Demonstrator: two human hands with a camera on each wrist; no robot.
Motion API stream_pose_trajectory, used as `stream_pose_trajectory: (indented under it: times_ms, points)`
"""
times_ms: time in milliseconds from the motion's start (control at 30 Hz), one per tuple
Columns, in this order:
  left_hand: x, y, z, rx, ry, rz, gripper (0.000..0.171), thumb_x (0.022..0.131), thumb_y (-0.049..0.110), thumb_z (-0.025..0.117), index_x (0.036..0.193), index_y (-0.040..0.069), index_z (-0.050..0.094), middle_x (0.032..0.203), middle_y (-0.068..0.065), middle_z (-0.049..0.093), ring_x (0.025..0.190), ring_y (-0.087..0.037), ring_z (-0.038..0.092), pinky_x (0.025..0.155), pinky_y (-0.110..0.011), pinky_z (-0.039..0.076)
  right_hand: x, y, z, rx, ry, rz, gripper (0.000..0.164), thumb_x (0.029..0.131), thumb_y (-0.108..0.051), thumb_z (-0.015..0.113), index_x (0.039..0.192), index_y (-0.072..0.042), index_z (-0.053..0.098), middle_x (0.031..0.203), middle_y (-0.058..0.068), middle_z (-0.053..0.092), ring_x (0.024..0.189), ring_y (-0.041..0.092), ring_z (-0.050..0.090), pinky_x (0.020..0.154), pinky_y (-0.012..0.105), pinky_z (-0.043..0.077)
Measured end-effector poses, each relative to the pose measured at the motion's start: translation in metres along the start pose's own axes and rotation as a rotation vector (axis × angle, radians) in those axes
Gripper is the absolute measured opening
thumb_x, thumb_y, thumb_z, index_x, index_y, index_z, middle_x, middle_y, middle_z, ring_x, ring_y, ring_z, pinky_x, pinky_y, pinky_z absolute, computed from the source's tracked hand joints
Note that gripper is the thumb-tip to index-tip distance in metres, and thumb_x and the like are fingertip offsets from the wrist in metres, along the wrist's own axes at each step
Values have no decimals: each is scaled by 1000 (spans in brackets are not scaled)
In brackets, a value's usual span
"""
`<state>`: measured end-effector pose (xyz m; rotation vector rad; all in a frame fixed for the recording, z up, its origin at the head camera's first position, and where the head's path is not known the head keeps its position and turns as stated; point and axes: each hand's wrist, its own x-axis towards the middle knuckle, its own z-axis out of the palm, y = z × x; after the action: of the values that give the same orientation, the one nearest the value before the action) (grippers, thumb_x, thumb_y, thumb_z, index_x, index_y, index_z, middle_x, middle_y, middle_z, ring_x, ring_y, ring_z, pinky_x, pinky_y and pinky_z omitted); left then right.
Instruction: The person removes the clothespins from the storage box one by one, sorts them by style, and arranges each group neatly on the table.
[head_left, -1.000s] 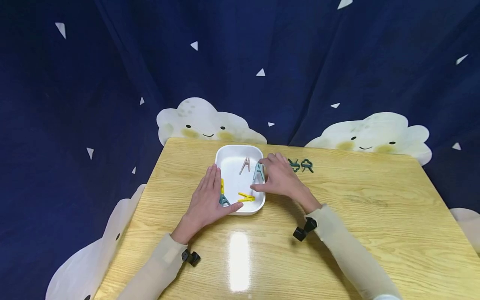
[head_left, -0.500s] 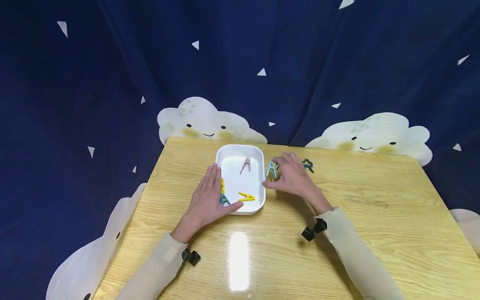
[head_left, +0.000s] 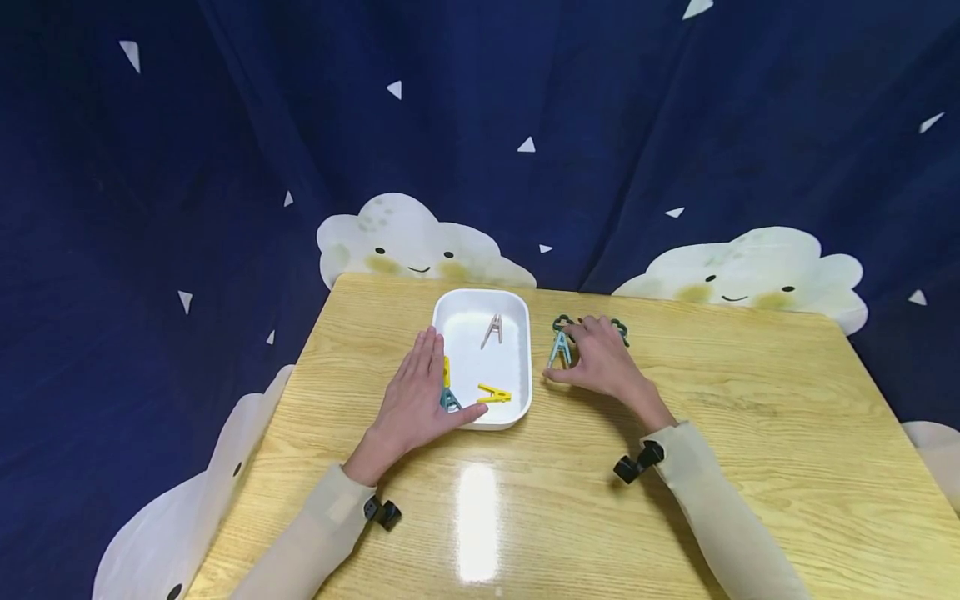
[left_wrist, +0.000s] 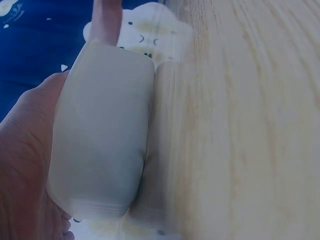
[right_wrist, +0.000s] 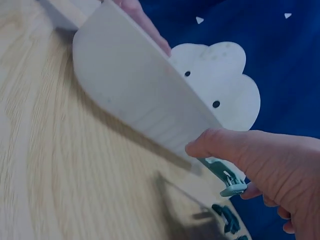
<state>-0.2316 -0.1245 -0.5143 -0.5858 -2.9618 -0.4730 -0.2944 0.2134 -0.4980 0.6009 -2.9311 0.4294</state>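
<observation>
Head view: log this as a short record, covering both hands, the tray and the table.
left hand: along left side of white tray
right hand: pinches light-blue clip, right of tray
in tray: beige clip, yellow clip, dark teal clip, yellow piece partly covered by left hand
on table: white tray, dark green clips partly behind right hand

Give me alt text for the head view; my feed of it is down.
A right hand pinches a light blue clip just right of a white tray on a wooden table, near dark green clips. The left hand lies against the tray's left side. In the tray lie a pink clip, two yellow clips and a teal clip.
</observation>
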Motion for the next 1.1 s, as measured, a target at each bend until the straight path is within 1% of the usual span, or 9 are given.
stream_pose_trajectory:
  times_ms: [200, 367, 567, 733, 800, 1000, 1100]
  points:
    - [0, 1, -1, -1, -8, -6, 135, 80, 95, 44, 165, -3, 9, 174, -20, 5, 162, -30, 3, 128, -46, 20, -3, 13, 11, -11, -11, 3, 92, 66, -63, 88, 126, 3, 69, 110, 19, 62, 103, 37, 48, 91, 50, 40]
    - [0, 1, -1, -7, -7, -9, 135, 80, 96, 43, 165, -3, 9, 174, -19, 4, 162, -29, 2, 128, -46, 20, -4, 17, 15, -8, -32, 24, 93, 65, -63, 88, 128, 2, 69, 108, 18, 59, 102, 37, 46, 88, 49, 40]
    - [0, 1, 0, -3, -18, -14, 136, 79, 98, 40, 165, -2, 7, 175, -18, 1, 162, -29, 0, 129, -45, 18, -4, 18, 15, -30, -78, 32, 95, 67, -64, 86, 133, 2, 67, 107, 18, 58, 102, 38, 47, 89, 50, 38]
    - [0, 0, 1, -6, -9, -9, 136, 80, 97, 40, 165, -3, 7, 174, -19, 2, 162, -29, 1, 129, -45, 18, -4, 19, 15, -53, -105, 37, 96, 68, -66, 85, 135, 1, 66, 106, 18, 59, 100, 37, 47, 88, 49, 38]
    - [0, 1, 1, -6, -6, -8, 136, 80, 97, 40, 165, -3, 7, 174, -19, 2, 162, -29, 1, 129, -44, 18, -4, 20, 15, -49, -113, 42, 96, 69, -66, 85, 136, 1, 66, 106, 18, 58, 99, 37, 47, 87, 49, 38]
    - [-1, 2, 0, -10, 7, 4, 135, 80, 96, 42, 165, -5, 10, 174, -21, 5, 162, -31, 4, 128, -46, 20, -6, 20, 15, -27, -128, 55, 96, 71, -65, 85, 138, 0, 64, 112, 20, 59, 101, 37, 47, 88, 50, 38]
    - [-1, 2, -1, -9, 5, 5, 134, 81, 96, 42, 164, -5, 10, 174, -22, 5, 162, -32, 4, 128, -47, 20, -6, 20, 14, -26, -122, 51, 97, 70, -66, 85, 138, 0, 64, 112, 20, 59, 102, 37, 46, 87, 50, 38]
